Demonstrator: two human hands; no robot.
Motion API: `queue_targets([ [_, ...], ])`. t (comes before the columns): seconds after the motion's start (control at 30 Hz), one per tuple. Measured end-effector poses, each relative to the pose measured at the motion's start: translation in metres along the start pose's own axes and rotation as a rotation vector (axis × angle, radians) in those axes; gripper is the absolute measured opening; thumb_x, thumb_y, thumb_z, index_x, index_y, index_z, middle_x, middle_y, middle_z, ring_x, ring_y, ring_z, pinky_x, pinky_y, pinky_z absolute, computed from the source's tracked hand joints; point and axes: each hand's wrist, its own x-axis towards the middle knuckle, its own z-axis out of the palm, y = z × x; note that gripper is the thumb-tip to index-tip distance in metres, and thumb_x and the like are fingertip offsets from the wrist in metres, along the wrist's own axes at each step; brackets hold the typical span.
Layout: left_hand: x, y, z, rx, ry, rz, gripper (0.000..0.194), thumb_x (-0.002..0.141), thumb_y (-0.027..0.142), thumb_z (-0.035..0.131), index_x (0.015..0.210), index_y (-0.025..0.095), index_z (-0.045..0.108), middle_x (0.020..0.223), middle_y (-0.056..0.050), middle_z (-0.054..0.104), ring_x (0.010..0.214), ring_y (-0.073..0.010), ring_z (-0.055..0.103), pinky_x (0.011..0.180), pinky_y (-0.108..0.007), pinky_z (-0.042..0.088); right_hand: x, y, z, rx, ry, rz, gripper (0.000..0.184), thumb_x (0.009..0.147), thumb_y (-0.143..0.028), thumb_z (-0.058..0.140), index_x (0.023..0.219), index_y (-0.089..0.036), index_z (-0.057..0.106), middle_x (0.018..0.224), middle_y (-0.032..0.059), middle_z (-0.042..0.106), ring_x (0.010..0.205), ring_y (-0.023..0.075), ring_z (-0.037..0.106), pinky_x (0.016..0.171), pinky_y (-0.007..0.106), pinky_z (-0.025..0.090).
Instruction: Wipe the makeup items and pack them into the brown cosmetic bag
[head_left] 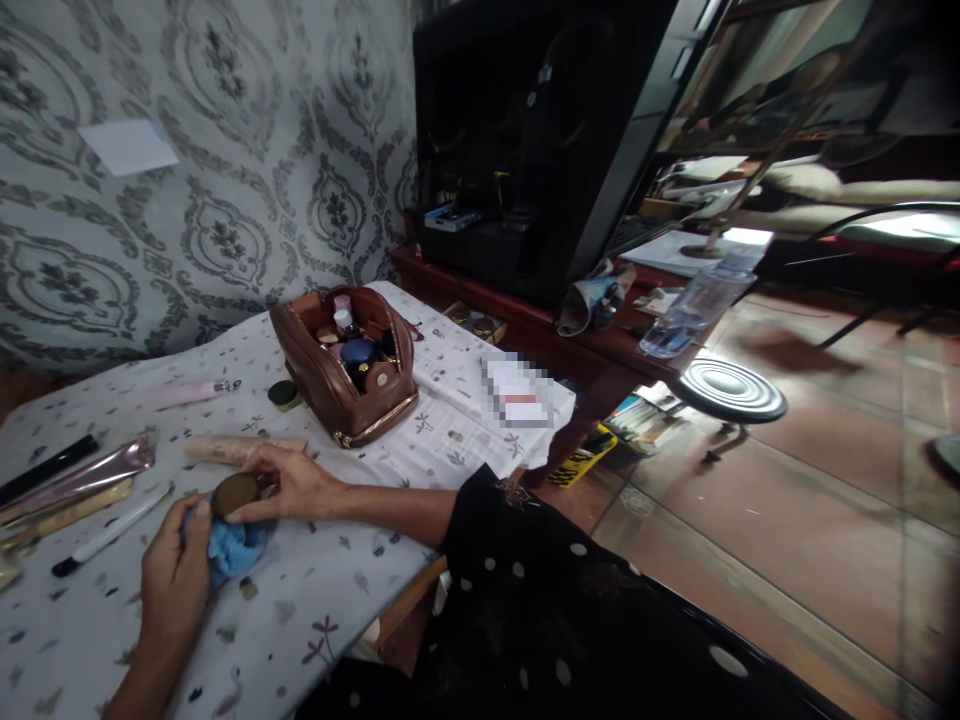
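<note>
Container (234,492), round and dark, is between our hands, nearer us than the brown bag (319,385) and left of it. Our right hand (296,487) grips its rim; our left hand (176,565) clutches a blue cloth (238,553) against it, likely steadying it. Bag gapes, presumably for easy reach. Lid (283,395) just left of bag; brush (120,525) farther left.

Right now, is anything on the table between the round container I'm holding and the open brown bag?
Yes: a beige tube lies just beyond the round container and your right hand, toward the brown bag. A small dark round item sits beside the bag, slightly left.
</note>
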Motion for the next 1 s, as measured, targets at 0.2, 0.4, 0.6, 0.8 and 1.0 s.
queue_targets([
  [0.2, 0.000, -0.009, 0.002, 0.060, 0.011, 0.081, 0.052, 0.082, 0.063, 0.049, 0.108, 0.019, 0.061, 0.096, -0.006, 0.067, 0.089, -0.0255, 0.062, 0.078, -0.035, 0.051, -0.004, -0.008, -0.007, -0.334, -0.019, -0.119, 0.051, 0.066, -0.035, 0.090, 0.105, -0.017, 0.063, 0.095, 0.0009, 0.066, 0.086, 0.0148, 0.061, 0.076, 0.024, 0.050],
  [0.4, 0.001, -0.013, 0.003, 0.158, -0.123, 0.124, 0.053, 0.082, 0.064, 0.052, 0.112, 0.022, 0.063, 0.097, -0.007, 0.070, 0.088, -0.0258, 0.066, 0.077, -0.032, 0.052, -0.005, -0.008, -0.008, -0.475, -0.099, -0.240, 0.042, 0.075, -0.032, 0.084, 0.109, -0.016, 0.065, 0.106, 0.0058, 0.068, 0.104, 0.0192, 0.063, 0.093, 0.028, 0.049],
  [0.6, 0.002, -0.016, 0.001, 0.132, -0.086, 0.128, 0.045, 0.089, 0.059, 0.043, 0.104, 0.023, 0.063, 0.091, -0.004, 0.070, 0.086, -0.0238, 0.066, 0.077, -0.030, 0.052, -0.004, -0.008, -0.009, -0.403, -0.128, -0.214, 0.058, 0.075, -0.038, 0.085, 0.123, -0.015, 0.062, 0.107, 0.0060, 0.069, 0.090, 0.0158, 0.066, 0.085, 0.026, 0.051],
  [0.8, 0.002, -0.014, -0.001, 0.163, -0.073, 0.137, 0.036, 0.089, 0.058, 0.042, 0.080, 0.025, 0.055, 0.058, 0.004, 0.053, 0.055, -0.0178, 0.052, 0.054, -0.026, 0.043, -0.009, -0.013, -0.008, -0.367, -0.070, -0.087, 0.057, 0.078, -0.044, 0.082, 0.124, -0.018, 0.062, 0.097, 0.0010, 0.069, 0.072, 0.0110, 0.060, 0.070, 0.022, 0.048],
  [1.0, -0.004, -0.008, -0.003, 0.217, 0.016, 0.140, 0.036, 0.088, 0.057, 0.044, 0.086, 0.024, 0.059, 0.066, 0.001, 0.058, 0.062, -0.0196, 0.055, 0.061, -0.029, 0.045, -0.009, -0.017, -0.008, -0.415, -0.041, -0.085, 0.039, 0.082, -0.040, 0.079, 0.113, -0.021, 0.066, 0.095, -0.0017, 0.068, 0.074, 0.0103, 0.061, 0.074, 0.022, 0.047],
])
